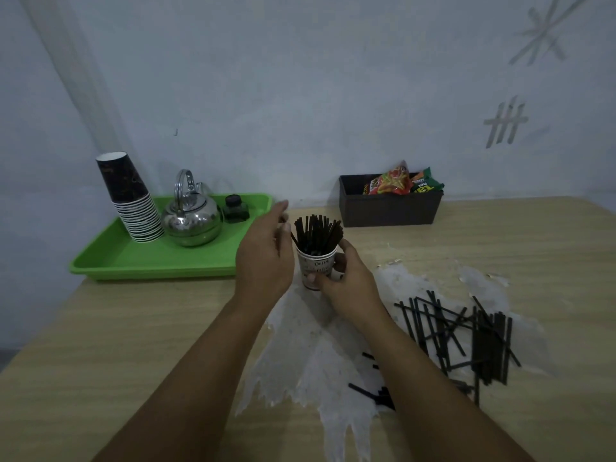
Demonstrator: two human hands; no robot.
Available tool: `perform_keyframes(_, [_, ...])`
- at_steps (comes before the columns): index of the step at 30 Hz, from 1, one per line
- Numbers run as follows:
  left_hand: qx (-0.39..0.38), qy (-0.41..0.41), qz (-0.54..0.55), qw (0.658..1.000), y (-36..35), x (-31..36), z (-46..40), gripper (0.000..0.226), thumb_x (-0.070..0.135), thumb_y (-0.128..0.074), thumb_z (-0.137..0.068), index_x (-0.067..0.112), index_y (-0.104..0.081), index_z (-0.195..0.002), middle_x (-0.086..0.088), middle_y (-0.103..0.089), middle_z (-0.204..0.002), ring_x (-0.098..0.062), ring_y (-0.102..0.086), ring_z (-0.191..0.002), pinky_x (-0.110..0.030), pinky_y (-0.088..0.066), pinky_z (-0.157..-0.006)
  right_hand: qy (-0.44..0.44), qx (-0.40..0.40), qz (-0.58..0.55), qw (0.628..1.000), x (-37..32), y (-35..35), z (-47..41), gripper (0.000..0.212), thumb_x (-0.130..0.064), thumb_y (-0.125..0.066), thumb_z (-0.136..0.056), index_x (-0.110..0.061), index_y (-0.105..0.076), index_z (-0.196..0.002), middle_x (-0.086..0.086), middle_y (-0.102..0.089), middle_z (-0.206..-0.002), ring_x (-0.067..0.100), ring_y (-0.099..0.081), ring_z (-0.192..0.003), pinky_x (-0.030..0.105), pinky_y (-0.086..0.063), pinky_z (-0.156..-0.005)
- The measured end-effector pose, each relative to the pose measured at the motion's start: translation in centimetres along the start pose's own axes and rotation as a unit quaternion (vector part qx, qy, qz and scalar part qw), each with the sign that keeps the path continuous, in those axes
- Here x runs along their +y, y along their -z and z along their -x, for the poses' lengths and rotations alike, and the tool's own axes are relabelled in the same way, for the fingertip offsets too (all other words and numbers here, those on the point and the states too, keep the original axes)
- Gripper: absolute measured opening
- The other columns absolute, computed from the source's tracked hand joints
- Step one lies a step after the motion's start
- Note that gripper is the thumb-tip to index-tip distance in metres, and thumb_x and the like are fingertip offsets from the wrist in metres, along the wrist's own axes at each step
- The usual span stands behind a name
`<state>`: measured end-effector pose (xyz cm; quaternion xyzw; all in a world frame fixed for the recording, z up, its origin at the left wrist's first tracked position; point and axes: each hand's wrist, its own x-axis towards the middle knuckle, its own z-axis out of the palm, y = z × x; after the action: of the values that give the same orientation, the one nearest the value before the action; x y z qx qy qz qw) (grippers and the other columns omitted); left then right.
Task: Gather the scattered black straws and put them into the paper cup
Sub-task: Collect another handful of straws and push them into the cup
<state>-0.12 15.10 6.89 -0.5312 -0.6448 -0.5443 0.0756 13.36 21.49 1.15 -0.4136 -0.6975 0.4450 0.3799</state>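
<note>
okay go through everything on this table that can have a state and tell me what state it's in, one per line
paper cup: upright, full of standing straws, gripped by right hand
left hand: open beside the cup's straws
loose straws: lying scattered on the table, right of the cup
stacked cups: upside down on green tray
kettle: upright, lid on
dark box: open-topped, holding snack packets

Both forearms bare to the frame edge, left hand (263, 258) and right hand (346, 285) ungloved
</note>
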Motion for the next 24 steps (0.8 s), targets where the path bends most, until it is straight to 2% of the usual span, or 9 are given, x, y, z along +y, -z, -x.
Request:
perform_keyframes(2, [-0.029, -0.060, -0.068, 0.995, -0.2, -0.3, 0.5, 0.038, 0.002, -0.047, -0.092, 0.007, -0.061, -0.127, -0.009, -0.066, -0.116, -0.024, -0.062, -0.100, -0.032, -0.050, -0.086, 0.001, -0.006, -0.007, 1.000, -0.1, 0.0, 0.2, 0.086, -0.025, -0.078, -0.080, -0.033, -0.029, -0.151, -0.002, -0.056, -0.139, 0.013, -0.055, -0.120, 0.024, -0.046, -0.090])
perform_keyframes(5, [-0.076, -0.078, -0.126, 0.986, -0.5, -0.9, 1.6, 0.049, -0.007, -0.047, -0.081, 0.002, -0.060, -0.127, -0.017, -0.064, -0.122, -0.036, -0.061, -0.105, -0.040, -0.049, -0.091, 0.007, -0.009, -0.005, 1.000, -0.3, 0.0, 0.3, 0.083, -0.023, -0.077, -0.080, -0.032, -0.032, -0.149, -0.001, -0.057, -0.138, 0.015, -0.056, -0.120, 0.020, -0.045, -0.086])
perform_keyframes(8, [-0.096, -0.073, -0.115, 0.986, -0.5, -1.5, 2.0, 0.054, -0.010, -0.047, -0.081, 0.003, -0.055, -0.133, -0.017, -0.060, -0.128, -0.036, -0.057, -0.110, -0.040, -0.046, -0.095, 0.007, -0.004, 0.010, 1.000, -0.4, 0.2, 0.1, 0.083, -0.022, -0.076, -0.080, -0.030, -0.032, -0.150, 0.000, -0.058, -0.137, 0.017, -0.055, -0.123, 0.025, -0.045, -0.091])
perform_keyframes(10, [-0.081, -0.067, -0.081, 0.991, -0.5, -1.5, 2.1, 0.053, -0.008, -0.046, -0.086, 0.004, -0.051, -0.137, -0.016, -0.056, -0.130, -0.031, -0.055, -0.114, -0.039, -0.045, -0.099, 0.004, -0.005, 0.041, 0.999, -0.8, 0.6, -0.1, 0.084, -0.021, -0.074, -0.083, -0.028, -0.028, -0.152, 0.002, -0.056, -0.139, 0.018, -0.052, -0.126, 0.026, -0.044, -0.092])
perform_keyframes(14, [-0.015, 0.032, -0.006, 0.999, -0.5, -1.5, 3.2, 0.047, 0.002, -0.055, -0.088, 0.011, -0.052, -0.134, -0.005, -0.057, -0.119, -0.013, -0.056, -0.092, -0.030, -0.049, -0.083, -0.021, -0.007, 0.086, 0.996, -1.6, 2.0, -0.4, 0.076, -0.010, -0.065, -0.088, -0.021, -0.027, -0.153, 0.004, -0.049, -0.146, 0.017, -0.048, -0.130, 0.024, -0.041, -0.092])
perform_keyframes(16, [0.019, 0.095, 0.035, 0.995, -0.3, -1.3, 4.5, 0.044, 0.004, -0.059, -0.086, 0.013, -0.055, -0.129, -0.002, -0.059, -0.111, -0.013, -0.058, -0.082, -0.034, -0.052, -0.075, -0.015, 0.013, 0.095, 0.995, -2.2, 3.3, -0.5, 0.061, -0.009, -0.062, -0.090, -0.017, -0.041, -0.147, 0.005, -0.054, -0.141, 0.015, -0.053, -0.124, 0.023, -0.040, -0.093])
perform_keyframes(19, [0.032, 0.148, 0.071, 0.986, -0.2, 0.2, 7.4, 0.036, 0.008, -0.061, -0.086, 0.022, -0.059, -0.119, 0.004, -0.061, -0.100, -0.011, -0.059, -0.075, -0.032, -0.051, -0.067, -0.002, 0.066, 0.051, 0.997, -3.3, 5.8, -0.7, 0.037, -0.009, -0.061, -0.091, -0.016, -0.062, -0.128, 0.002, -0.068, -0.121, 0.009, -0.062, -0.104, 0.022, -0.047, -0.089])
perform_keyframes(21, [-0.032, 0.105, 0.086, 0.990, -0.2, 2.1, 9.1, 0.027, 0.012, -0.062, -0.086, 0.024, -0.063, -0.110, 0.007, -0.061, -0.094, -0.007, -0.058, -0.074, -0.031, -0.051, -0.065, 0.009, 0.110, -0.012, 0.994, -4.0, 7.5, -0.7, 0.025, -0.011, -0.062, -0.092, -0.019, -0.067, -0.115, 0.001, -0.071, -0.106, 0.011, -0.065, -0.094, 0.030, -0.055, -0.085])
perform_keyframes(24, [-0.184, -0.041, 0.075, 0.979, -0.5, 4.8, 10.4, 0.012, 0.018, -0.063, -0.088, 0.020, -0.069, -0.098, 0.008, -0.064, -0.089, -0.005, -0.059, -0.079, -0.025, -0.050, -0.070, -0.011, 0.168, -0.047, 0.985, -4.3, 10.0, -0.3, 0.015, -0.016, -0.064, -0.090, -0.025, -0.068, -0.102, 0.000, -0.071, -0.095, 0.014, -0.068, -0.088, 0.040, -0.058, -0.084])
